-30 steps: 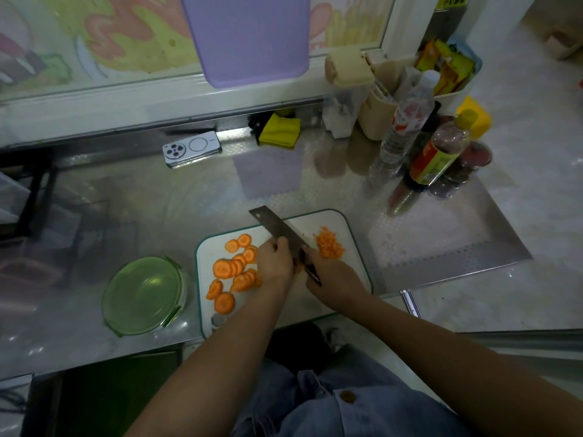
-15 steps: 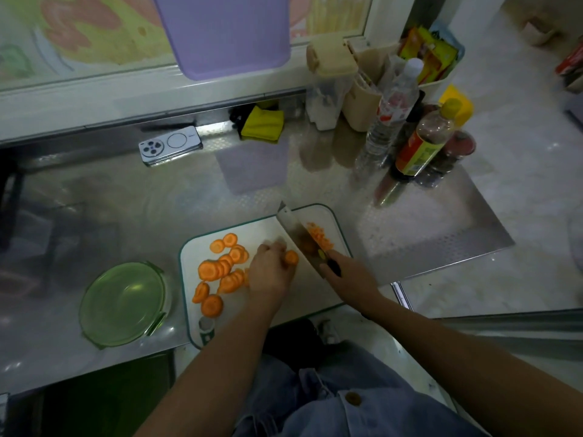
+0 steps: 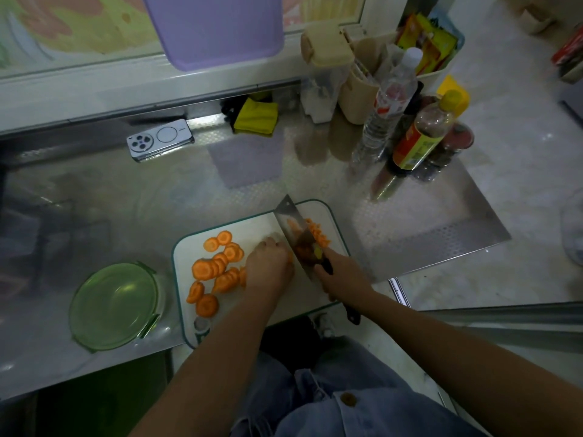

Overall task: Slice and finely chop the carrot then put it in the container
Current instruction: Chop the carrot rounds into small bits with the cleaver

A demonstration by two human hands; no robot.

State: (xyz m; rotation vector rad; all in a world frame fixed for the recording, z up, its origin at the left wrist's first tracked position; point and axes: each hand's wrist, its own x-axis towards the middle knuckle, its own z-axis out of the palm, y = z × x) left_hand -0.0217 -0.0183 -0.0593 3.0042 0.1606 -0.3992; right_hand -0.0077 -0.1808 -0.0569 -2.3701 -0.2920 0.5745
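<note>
Right hand point(image 3: 342, 277) wrapped round the black handle of the knife point(image 3: 295, 234), fingers curled tight. Blade leans over, flat face showing, tip pointing away twd back-left, over the cutting board point(image 3: 252, 230). Left hand point(image 3: 268, 269) sits just left of the blade, knuckles up, fingers curled over a carrot piece point(image 3: 289, 257). Piece mostly hidden, only an orange bit shows by the fingertips, right against the blade. Both forearms come in from the bottom edge.

Carrot slices point(image 3: 217, 269): loose overlapping rounds on left half of board, nearest ones touching the left hand. Chopped carrot point(image 3: 318, 234): small heap on far-right part of board, other side of blade, partly hidden behind it. Board lies at near edge of the steel counter point(image 3: 126, 200).

Container point(image 3: 115, 305) w/ green clip lid on stands left of the board, near but not touching. Can't read contents thru the lid.

Farther back: phone point(image 3: 160, 139) camera side up by the back rail, yellow cloth point(image 3: 256, 116) to its right, bottles point(image 3: 422, 134) bunched in far-right corner. Purple board point(image 3: 214, 26) up at the window, top out of frame.
</note>
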